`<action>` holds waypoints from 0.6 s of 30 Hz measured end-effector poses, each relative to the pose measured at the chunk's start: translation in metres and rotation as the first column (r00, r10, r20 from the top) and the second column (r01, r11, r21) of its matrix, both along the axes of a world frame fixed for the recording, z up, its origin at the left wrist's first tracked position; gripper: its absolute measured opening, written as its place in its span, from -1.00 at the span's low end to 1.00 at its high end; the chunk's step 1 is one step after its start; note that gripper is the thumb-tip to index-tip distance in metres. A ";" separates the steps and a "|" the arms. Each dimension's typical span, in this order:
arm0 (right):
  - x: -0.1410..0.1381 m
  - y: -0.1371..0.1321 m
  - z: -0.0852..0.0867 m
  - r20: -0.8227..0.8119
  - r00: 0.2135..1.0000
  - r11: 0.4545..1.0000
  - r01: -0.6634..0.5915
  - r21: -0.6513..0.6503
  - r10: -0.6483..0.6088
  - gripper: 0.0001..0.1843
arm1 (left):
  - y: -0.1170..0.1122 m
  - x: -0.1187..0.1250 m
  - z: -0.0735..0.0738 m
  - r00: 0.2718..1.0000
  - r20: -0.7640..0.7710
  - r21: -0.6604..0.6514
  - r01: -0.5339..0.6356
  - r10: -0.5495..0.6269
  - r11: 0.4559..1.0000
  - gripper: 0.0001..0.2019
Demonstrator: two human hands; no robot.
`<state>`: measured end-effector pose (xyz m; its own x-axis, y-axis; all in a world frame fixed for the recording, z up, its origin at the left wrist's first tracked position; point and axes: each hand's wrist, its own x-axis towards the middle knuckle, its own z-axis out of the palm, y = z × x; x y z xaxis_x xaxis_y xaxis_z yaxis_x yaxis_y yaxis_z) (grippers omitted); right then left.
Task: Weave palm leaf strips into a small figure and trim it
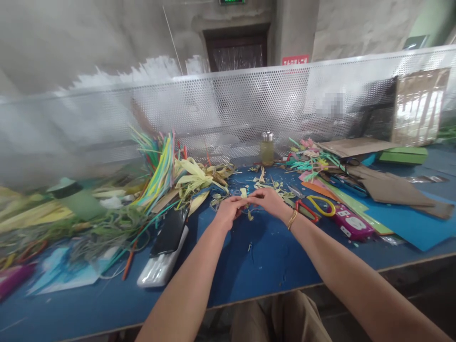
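My left hand [228,212] and my right hand [268,200] meet over the middle of the blue tabletop [270,256]. Both have their fingers pinched together on a small pale yellow-green strip [244,194] held between them. A gold bracelet [292,219] sits on my right wrist. Small leaf scraps [270,183] lie just beyond the fingers. A pile of pale dried leaves [197,178] lies to the upper left of my left hand.
A black phone [170,231] lies on a white case [160,266] at left, beside colourful strips [156,171]. Scissors with red and yellow handles [315,208], a purple gadget [351,223], coloured paper [409,221] and a small bottle [267,148] lie to the right. A perforated metal screen [249,104] backs the table.
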<state>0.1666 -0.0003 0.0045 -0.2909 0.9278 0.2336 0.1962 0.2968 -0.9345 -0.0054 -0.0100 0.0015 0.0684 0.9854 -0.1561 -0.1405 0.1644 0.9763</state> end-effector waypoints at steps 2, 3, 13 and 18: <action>0.002 -0.002 0.003 0.011 1.000 0.999 -0.003 0.034 0.003 -0.72 | -0.003 0.000 0.003 1.000 0.025 -0.010 0.016 -0.016 1.000 -0.71; 0.003 -0.003 0.004 0.007 1.000 0.999 -0.013 0.041 0.013 -0.72 | -0.004 0.000 0.005 0.999 0.034 -0.009 0.018 -0.018 1.000 -0.72; 0.001 -0.008 0.004 -0.205 0.978 0.982 -0.082 -0.170 0.046 -0.66 | -0.012 0.003 0.010 0.974 -0.215 0.277 -0.006 0.068 0.961 -0.86; -0.004 -0.007 -0.001 -0.211 0.977 0.989 -0.049 -0.140 0.018 -0.64 | -0.010 0.002 0.006 0.938 -0.337 0.349 0.044 0.081 0.936 -0.87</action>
